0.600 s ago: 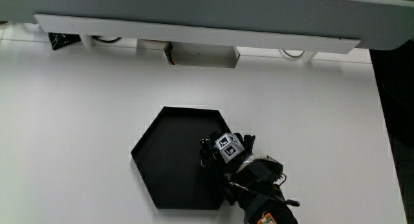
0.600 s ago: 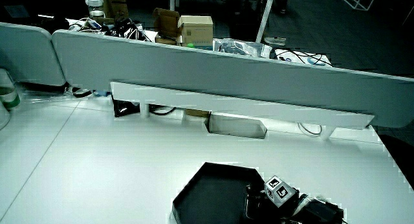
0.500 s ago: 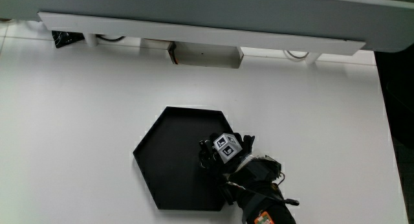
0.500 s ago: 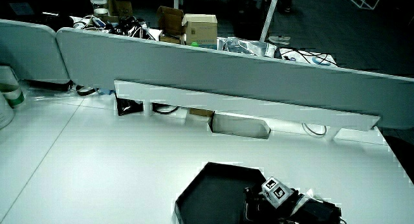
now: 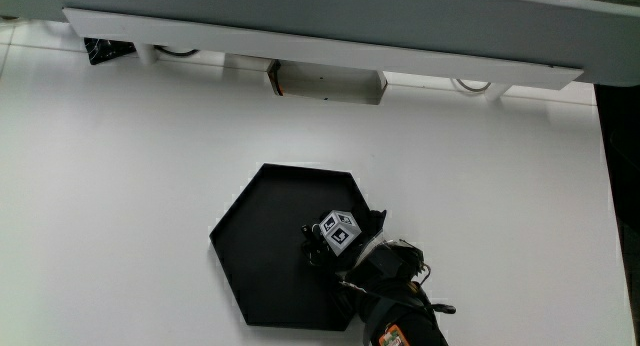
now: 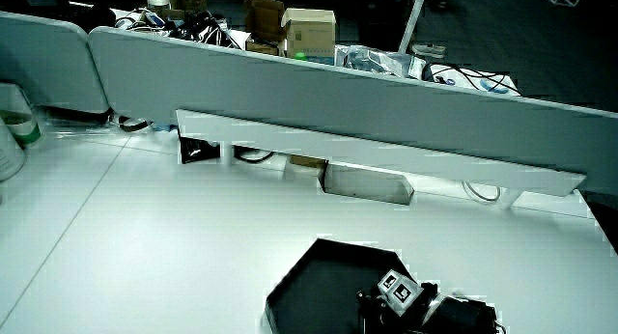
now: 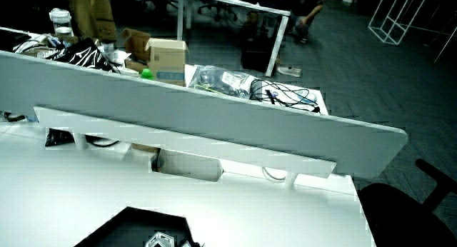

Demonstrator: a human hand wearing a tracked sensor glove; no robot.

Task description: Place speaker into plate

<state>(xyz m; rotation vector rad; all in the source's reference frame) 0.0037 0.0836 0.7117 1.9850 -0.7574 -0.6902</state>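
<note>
Farther over the plate (image 5: pixel 262 254) edges the hand (image 5: pixel 338 236); whether its fingers clasp anything, I cannot tell. Letting go beside the rim could spill the speaker out.

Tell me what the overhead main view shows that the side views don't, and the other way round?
Only the main view shows the whole black hexagonal plate and the forearm reaching over the plate's edge nearest the person. Only the side views show what lies past the partition: cardboard boxes and tangled cables. All of them share the white table, the plate and the hand with its patterned cube low over the plate. The speaker itself is hidden under the hand in every view.
</note>
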